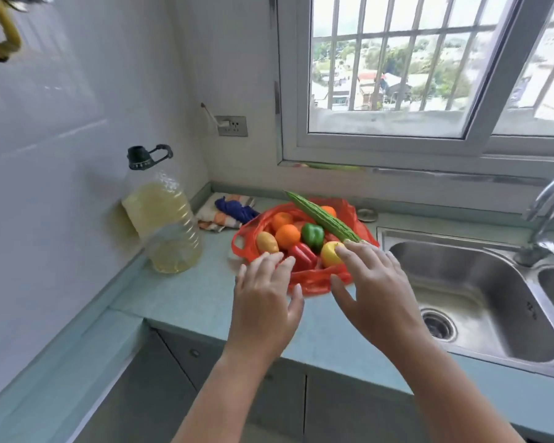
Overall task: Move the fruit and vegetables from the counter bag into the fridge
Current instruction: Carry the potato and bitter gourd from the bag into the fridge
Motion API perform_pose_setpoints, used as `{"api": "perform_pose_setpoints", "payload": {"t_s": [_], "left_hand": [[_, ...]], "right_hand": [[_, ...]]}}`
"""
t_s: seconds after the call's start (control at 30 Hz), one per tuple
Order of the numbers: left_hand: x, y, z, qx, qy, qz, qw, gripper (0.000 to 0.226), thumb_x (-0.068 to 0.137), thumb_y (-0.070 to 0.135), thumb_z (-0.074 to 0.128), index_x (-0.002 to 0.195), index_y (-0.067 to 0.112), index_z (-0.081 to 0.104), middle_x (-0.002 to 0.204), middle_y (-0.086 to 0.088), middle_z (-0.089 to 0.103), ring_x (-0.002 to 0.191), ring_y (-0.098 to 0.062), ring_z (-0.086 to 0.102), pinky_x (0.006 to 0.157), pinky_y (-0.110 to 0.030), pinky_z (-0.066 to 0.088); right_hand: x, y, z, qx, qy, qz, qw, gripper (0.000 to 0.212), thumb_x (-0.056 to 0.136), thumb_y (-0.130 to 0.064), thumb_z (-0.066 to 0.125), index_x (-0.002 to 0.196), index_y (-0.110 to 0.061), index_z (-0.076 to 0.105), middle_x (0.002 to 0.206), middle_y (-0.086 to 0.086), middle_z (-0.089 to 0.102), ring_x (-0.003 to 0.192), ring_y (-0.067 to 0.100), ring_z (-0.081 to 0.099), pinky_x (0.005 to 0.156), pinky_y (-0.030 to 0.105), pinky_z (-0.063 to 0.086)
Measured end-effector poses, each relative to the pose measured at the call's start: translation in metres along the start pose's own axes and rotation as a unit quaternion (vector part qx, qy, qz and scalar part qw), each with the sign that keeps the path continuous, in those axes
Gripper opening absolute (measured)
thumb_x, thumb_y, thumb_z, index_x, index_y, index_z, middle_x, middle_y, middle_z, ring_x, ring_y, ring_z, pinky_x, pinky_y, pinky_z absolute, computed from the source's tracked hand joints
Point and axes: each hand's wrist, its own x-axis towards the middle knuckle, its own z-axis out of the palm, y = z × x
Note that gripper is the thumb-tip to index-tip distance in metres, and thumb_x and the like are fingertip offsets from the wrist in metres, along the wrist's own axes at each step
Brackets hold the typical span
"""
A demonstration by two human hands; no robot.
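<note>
An open red plastic bag (320, 284) lies on the pale green counter (186, 292). In it I see a long green bitter gourd (320, 217), a green pepper (312, 235), a red pepper (303, 255), oranges (287, 236), a potato (267, 242) and a yellow lemon (329, 254). My left hand (266, 298) hovers over the bag's near left edge, fingers spread and straight. My right hand (371, 282) reaches over the bag's near right side, fingertips at the lemon and the gourd's end. Neither hand holds anything. No fridge is in view.
A large oil bottle (163, 215) stands at the left against the tiled wall. A folded cloth (226, 212) lies behind the bag. A steel sink (480, 292) with a tap (544, 215) is at the right. A window is above; cabinet doors are below.
</note>
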Motion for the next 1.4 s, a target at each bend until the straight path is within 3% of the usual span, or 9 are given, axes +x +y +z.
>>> {"api": "perform_pose_setpoints", "payload": {"t_s": [0.23, 0.57, 0.8, 0.93, 1.1, 1.4], "left_hand": [[0.073, -0.036, 0.046, -0.010, -0.017, -0.013, 1.000, 0.046, 0.082, 0.035, 0.040, 0.116, 0.012, 0.060, 0.117, -0.008, 0.063, 0.113, -0.028, 0.055, 0.094, -0.053, 0.044], [0.142, -0.128, 0.123, -0.069, -0.089, -0.016, 0.994, 0.044, 0.077, 0.034, 0.042, 0.107, 0.011, 0.065, 0.109, -0.007, 0.065, 0.105, -0.028, 0.059, 0.090, -0.051, 0.044], [0.181, -0.180, 0.175, -0.097, -0.150, -0.027, 0.984, 0.043, 0.075, 0.034, 0.045, 0.106, 0.012, 0.066, 0.107, -0.006, 0.066, 0.101, -0.027, 0.061, 0.087, -0.052, 0.048], [0.190, -0.196, 0.204, -0.133, -0.189, -0.050, 0.972, 0.042, 0.077, 0.030, 0.054, 0.115, 0.015, 0.062, 0.119, -0.004, 0.060, 0.113, -0.024, 0.053, 0.099, -0.036, 0.032], [0.197, -0.208, 0.227, -0.136, -0.221, -0.073, 0.963, 0.045, 0.083, 0.028, 0.062, 0.126, 0.019, 0.053, 0.132, 0.000, 0.050, 0.124, -0.017, 0.039, 0.101, -0.022, 0.017], [0.192, -0.224, 0.258, -0.104, -0.281, -0.105, 0.948, 0.063, 0.079, 0.043, 0.064, 0.134, 0.021, 0.042, 0.141, 0.001, 0.038, 0.131, -0.017, 0.030, 0.109, -0.029, 0.019]], "right_hand": [[0.069, 0.033, 0.050, -0.010, 0.014, 0.004, 1.000, 0.046, 0.079, -0.035, 0.040, 0.105, -0.007, 0.066, 0.107, 0.012, 0.067, 0.102, 0.034, 0.062, 0.085, 0.057, 0.046], [0.134, 0.064, 0.146, -0.059, -0.045, 0.038, 0.997, 0.046, 0.075, -0.036, 0.041, 0.101, -0.008, 0.068, 0.103, 0.012, 0.069, 0.101, 0.035, 0.063, 0.082, 0.058, 0.048], [0.171, 0.087, 0.196, -0.060, -0.072, 0.084, 0.992, 0.037, 0.070, -0.023, 0.063, 0.104, -0.008, 0.067, 0.105, 0.012, 0.068, 0.103, 0.036, 0.061, 0.083, 0.058, 0.048], [0.183, 0.109, 0.220, -0.076, -0.092, 0.085, 0.989, 0.037, 0.070, -0.024, 0.067, 0.104, -0.008, 0.066, 0.104, 0.011, 0.068, 0.099, 0.035, 0.063, 0.080, 0.056, 0.050], [0.196, 0.139, 0.254, -0.058, -0.140, 0.093, 0.984, 0.046, 0.066, -0.018, 0.078, 0.109, -0.007, 0.064, 0.108, 0.014, 0.066, 0.101, 0.035, 0.061, 0.081, 0.056, 0.049], [0.194, 0.179, 0.298, -0.023, -0.199, 0.135, 0.970, 0.059, 0.075, -0.023, 0.071, 0.129, -0.011, 0.050, 0.126, 0.018, 0.055, 0.112, 0.038, 0.052, 0.089, 0.055, 0.045]]}}
